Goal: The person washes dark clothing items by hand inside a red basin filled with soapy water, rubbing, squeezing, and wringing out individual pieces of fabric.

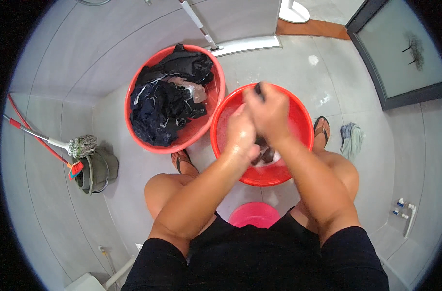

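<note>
Over a red basin (302, 160) on the floor between my feet, my left hand (241, 130) and my right hand (269, 110) press together, both slightly blurred. A wet dark cloth (267, 156) is bunched between them. One bit of it pokes out above my right fist, and the lower part hangs into whitish suds in the basin. My right fingers are wrapped round the cloth. The left fingers are curled against it, partly hidden by the right hand. Wet foam shines on my left hand and wrist.
A larger pinkish-red tub (131, 127) of dark clothes (163, 109) touches the basin's left side. A pink bucket (254, 213) is close to me. Left stands a grey bucket (104, 167) with a mop (82, 145); right lies a pale cloth (351, 140) near a framed glass door (400, 48).
</note>
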Demonstrator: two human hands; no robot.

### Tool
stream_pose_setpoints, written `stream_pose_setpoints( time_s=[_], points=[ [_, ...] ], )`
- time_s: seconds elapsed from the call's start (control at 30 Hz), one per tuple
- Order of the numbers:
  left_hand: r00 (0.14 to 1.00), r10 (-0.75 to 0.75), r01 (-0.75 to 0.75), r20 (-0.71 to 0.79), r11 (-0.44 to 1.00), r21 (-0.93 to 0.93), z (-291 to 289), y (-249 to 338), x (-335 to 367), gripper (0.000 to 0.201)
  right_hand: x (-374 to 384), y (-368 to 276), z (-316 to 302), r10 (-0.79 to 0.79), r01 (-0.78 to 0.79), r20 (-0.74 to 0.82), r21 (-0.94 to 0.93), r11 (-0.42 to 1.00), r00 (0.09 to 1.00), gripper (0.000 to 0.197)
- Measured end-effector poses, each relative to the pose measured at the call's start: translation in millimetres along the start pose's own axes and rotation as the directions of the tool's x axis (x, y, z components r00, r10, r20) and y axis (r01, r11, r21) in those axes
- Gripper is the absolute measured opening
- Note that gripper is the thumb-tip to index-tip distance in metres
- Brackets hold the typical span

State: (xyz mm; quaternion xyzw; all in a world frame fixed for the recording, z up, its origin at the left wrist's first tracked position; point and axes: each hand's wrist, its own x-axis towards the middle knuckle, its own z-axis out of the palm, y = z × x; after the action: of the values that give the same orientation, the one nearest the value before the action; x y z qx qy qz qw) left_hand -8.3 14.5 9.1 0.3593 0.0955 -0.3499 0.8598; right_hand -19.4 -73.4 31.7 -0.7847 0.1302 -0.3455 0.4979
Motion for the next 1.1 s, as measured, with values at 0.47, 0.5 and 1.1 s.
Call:
stream_pose_setpoints(
  time_s=[0.47,0.5,1.1],
  points=[
    [0.998,0.041,-0.041,0.043,0.999,0.009,-43.7,17.3,13.7,0.023,-26.3,-18.5,23.5,-0.117,0.116,-0.020,-0.024,0.993,0.993,0.026],
    [1.000,0.029,-0.029,0.001,0.990,0.135,-29.6,6.9,12.6,0.028,-28.9,-3.6,25.2,-0.190,0.187,-0.057,-0.048,0.981,0.980,0.028],
    [0.911,0.348,-0.411,0.223,0.705,0.578,16.6,75.9,-26.1,0.039,49.4,-8.0,-93.3,0.362,-0.678,0.765,0.129,0.724,0.532,0.038]
  ],
)
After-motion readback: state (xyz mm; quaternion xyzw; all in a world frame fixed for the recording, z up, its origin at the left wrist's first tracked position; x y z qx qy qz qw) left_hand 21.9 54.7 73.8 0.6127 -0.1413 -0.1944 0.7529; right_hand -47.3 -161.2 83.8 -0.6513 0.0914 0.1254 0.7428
